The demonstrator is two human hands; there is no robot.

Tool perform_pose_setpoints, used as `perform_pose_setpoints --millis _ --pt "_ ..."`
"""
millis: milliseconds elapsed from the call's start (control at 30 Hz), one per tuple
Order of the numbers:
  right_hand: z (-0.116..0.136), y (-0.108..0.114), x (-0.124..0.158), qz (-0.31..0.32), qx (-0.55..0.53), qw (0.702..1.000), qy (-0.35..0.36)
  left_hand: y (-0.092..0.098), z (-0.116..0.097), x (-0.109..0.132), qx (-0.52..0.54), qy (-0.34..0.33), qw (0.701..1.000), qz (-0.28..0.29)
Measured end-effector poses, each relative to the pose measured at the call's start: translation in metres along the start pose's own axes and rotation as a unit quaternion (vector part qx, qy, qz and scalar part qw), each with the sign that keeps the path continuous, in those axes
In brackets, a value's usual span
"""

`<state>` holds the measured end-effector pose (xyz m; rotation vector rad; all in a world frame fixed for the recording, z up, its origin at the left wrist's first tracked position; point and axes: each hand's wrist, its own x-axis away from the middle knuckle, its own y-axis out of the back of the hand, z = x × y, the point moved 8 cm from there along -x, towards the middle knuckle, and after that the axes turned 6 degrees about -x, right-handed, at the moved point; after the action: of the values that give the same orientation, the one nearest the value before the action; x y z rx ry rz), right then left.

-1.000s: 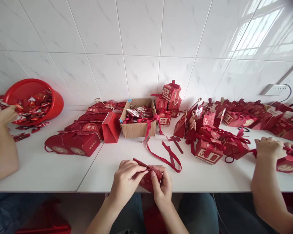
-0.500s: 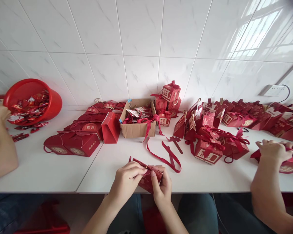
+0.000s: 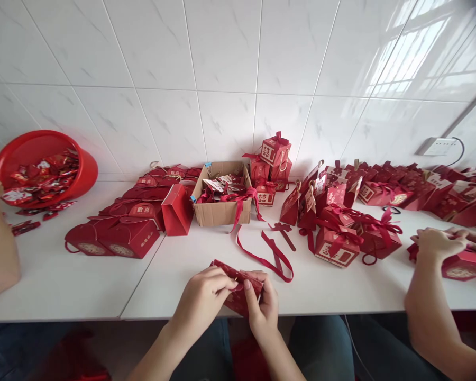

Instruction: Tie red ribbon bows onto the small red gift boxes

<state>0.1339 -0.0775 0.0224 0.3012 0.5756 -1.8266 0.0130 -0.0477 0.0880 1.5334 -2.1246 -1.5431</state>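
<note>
At the table's front edge I hold a small red gift box [image 3: 238, 302] between both hands. My left hand [image 3: 204, 293] pinches at its upper edge, where a dark red tab or ribbon partly shows between the fingertips. Around the box's right side is my right hand [image 3: 262, 301], its thumb pressed on the front face. Much of the box is covered by my fingers. Just beyond my hands lie a loose red ribbon [image 3: 257, 257] and a flat red paper strip with a cut-out end [image 3: 287, 238].
A cardboard box [image 3: 222, 216] holds ribbons and tags. Red boxes [image 3: 133, 238] stand left, beside a tipped red bucket [image 3: 89, 172] of wrapped sweets. Ribboned boxes [image 3: 337, 246] stand right. Another person's hands [image 3: 440, 243] work on a box at far right; another person's arm [image 3: 0, 243] is at left.
My hands stay on the red box with only a slight shift of the fingers. The view has turned a little. The arm at left has moved outward, toward the picture's edge.
</note>
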Motion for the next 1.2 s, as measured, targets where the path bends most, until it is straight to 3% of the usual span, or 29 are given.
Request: perform_pose_setpoints --millis 200,467,700,933,1067,1200 --pt "0.001 0.001 0.000 -0.008 0.012 1.000 0.000 0.005 0.003 0.003 0.010 -0.016 0.998 -0.055" --pt "-0.002 -0.001 0.001 0.001 0.008 1.000 -0.006 0.005 0.002 -0.002 0.017 -0.016 0.999 -0.040" --pt "0.000 0.000 0.001 0.009 -0.008 1.000 -0.011 0.026 0.002 -0.018 -0.083 0.038 0.992 -0.082" --pt "0.003 -0.002 -0.002 0.026 -0.030 0.998 -0.056 0.002 0.023 -0.016 0.044 0.116 0.988 0.092" --pt "-0.001 -0.007 -0.006 0.053 -0.071 0.983 -0.158 0.005 0.016 -0.010 0.029 0.071 0.995 0.069" --pt "0.004 -0.007 -0.008 0.059 -0.083 0.982 -0.157 0.012 0.006 -0.005 -0.013 -0.034 0.998 0.059"
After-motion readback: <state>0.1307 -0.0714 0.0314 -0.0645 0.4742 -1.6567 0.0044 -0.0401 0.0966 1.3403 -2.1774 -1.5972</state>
